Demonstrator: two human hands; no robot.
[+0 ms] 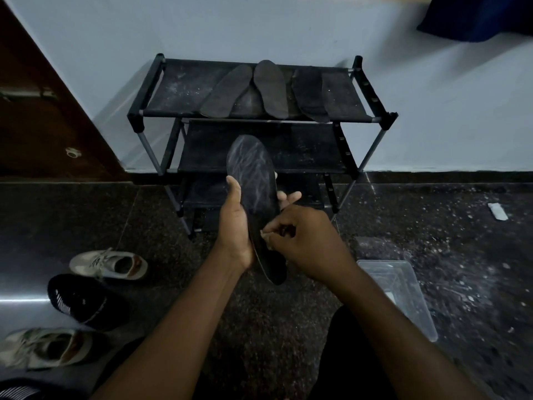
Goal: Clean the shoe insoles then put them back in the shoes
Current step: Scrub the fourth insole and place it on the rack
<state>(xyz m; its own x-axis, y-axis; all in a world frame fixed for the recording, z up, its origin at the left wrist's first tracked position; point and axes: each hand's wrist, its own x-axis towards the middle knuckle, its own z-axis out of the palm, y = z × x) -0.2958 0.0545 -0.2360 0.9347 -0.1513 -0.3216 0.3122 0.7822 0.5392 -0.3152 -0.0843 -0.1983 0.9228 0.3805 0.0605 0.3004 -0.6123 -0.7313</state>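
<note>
No brand text can really be read anywhere here. An "N"-looking logo is kind of visible on the side of the pale sneaker (111, 264), but it's too small to be sure, and the white stripes on the black shoe (79, 300) aren't letters as far as can be told.

A dark insole (253, 183) is held up mid-frame, in front of the black shoe rack (377, 111), toe end pointing away. Its surface is covered in whitish streaks, smeared lengthwise like powder or dried residue, heaviest toward the toe. The heel end looks cleaner and darker.

The insole is gripped from the side by the left hand (235, 223), thumb laid along its left edge, the other fingers (288, 197) wrapped behind and poking out on the right. The right hand (305, 241) is curled against the lower part of the insole, its fingers pressed together and pinching something small and pale; what exactly it is can't be told.

Four more insoles (269, 88) are laid out side by side on the rack's top shelf, which is dusted with white specks.

On the dark speckled floor (259, 327), a second pale sneaker (49, 349) is set nearest the camera at the left, and a clear plastic tub (403, 295) is parked to the right.
</note>
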